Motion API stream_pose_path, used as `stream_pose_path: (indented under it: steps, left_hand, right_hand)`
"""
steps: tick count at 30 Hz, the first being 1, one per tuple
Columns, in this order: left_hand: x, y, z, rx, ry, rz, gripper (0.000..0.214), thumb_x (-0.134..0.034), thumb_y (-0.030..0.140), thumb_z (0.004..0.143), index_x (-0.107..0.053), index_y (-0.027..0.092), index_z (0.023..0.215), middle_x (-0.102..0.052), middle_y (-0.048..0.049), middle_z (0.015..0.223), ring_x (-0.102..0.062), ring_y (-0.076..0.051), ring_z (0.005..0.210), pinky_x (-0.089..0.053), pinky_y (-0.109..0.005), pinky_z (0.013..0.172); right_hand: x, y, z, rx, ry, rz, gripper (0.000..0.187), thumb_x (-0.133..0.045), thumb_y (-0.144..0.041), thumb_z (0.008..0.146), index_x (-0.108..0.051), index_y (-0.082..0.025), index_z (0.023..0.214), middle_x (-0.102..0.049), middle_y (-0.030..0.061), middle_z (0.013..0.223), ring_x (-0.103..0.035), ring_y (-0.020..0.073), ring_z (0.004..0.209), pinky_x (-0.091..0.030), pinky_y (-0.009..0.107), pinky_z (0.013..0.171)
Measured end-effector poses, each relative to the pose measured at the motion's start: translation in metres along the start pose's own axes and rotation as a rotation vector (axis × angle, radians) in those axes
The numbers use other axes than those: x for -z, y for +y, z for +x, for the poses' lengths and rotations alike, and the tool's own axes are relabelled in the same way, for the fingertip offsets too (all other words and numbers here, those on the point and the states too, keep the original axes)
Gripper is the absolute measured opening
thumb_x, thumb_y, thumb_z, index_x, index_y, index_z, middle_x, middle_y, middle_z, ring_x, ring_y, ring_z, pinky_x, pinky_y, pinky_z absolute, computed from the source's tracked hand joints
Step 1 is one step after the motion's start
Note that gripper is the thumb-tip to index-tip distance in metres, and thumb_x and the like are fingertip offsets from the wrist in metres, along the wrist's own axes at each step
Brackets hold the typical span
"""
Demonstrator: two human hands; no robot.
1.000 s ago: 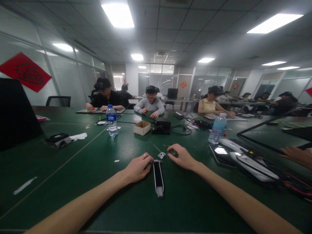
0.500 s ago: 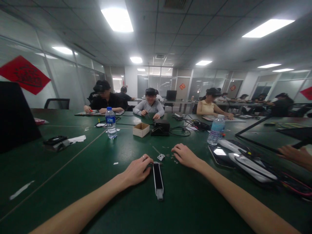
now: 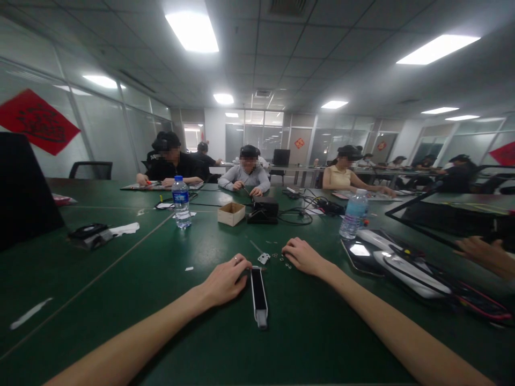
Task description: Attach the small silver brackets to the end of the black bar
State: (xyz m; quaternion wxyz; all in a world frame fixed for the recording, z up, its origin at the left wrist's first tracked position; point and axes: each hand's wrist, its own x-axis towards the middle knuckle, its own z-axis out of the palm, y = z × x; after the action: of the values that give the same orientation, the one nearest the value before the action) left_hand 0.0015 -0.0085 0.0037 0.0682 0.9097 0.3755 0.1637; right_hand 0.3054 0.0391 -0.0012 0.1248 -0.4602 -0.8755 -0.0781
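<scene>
Closest in, the left hand (image 3: 228, 280) rests on the green table (image 3: 181, 343), its fingers bent together and its thumb tucked below them. The fingertips reach the far end of a slim, white-edged dark device (image 3: 259, 295), which lies flat just right of that hand and points back toward the person; whether they grip it or merely touch it cannot be told. Across from it, the right hand (image 3: 304, 256) is lowered to the tabletop with its fingers loosely bent, and anything under the fingertips is hidden. Small metal pieces (image 3: 288, 265) lie scattered just beside those fingertips, on the side toward the left hand. Between the two hands, a little beyond the device, sits a small white bracket (image 3: 263, 258).

Left of the left hand lies a white scrap (image 3: 189, 268). Beyond that hand stand an open box (image 3: 227, 217) and, farther left, a blue-capped bottle (image 3: 182, 202). A black block (image 3: 262, 210) sits just right of the box. To the right of the right hand are a dark tablet (image 3: 354, 260) and another bottle (image 3: 354, 214), with a co-worker's hand (image 3: 483, 254) well apart at the far right.
</scene>
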Motion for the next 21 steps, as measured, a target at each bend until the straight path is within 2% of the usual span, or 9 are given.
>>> stream_pose_path:
  steps: [7,13,21]
  left_hand:
    - [-0.0011,-0.0006,-0.0005,-0.003,0.001,-0.004,0.026,-0.047,0.019,0.091,-0.048,0.024,0.116,-0.052,-0.0051,0.118,-0.059,-0.018,0.095,-0.050,-0.029,0.083]
    - [-0.0015,-0.0006,0.0006,0.007,0.015,-0.005,0.024,-0.048,0.019,0.091,-0.048,0.023,0.115,-0.052,-0.0047,0.118,-0.059,-0.018,0.095,-0.050,-0.029,0.083]
    - [0.0015,0.0010,0.0010,0.025,-0.003,0.013,0.026,-0.048,0.020,0.091,-0.048,0.023,0.117,-0.052,-0.0051,0.119,-0.059,-0.018,0.094,-0.050,-0.030,0.082]
  right_hand:
    - [0.0001,-0.0048,0.0041,-0.006,-0.015,-0.021,0.019,-0.052,-0.021,0.094,-0.067,-0.021,0.105,-0.060,0.0091,0.104,-0.052,0.0221,0.097,-0.041,0.035,0.083]
    - [0.0025,-0.0094,0.0065,-0.051,-0.033,-0.029,0.014,-0.052,-0.019,0.090,-0.066,-0.017,0.092,-0.061,0.0104,0.099,-0.051,0.0237,0.097,-0.039,0.037,0.085]
    - [0.0063,-0.0088,0.0027,-0.053,-0.077,0.050,0.009,-0.052,-0.018,0.082,-0.061,-0.018,0.078,-0.059,0.0086,0.094,-0.049,0.0233,0.093,-0.039,0.035,0.080]
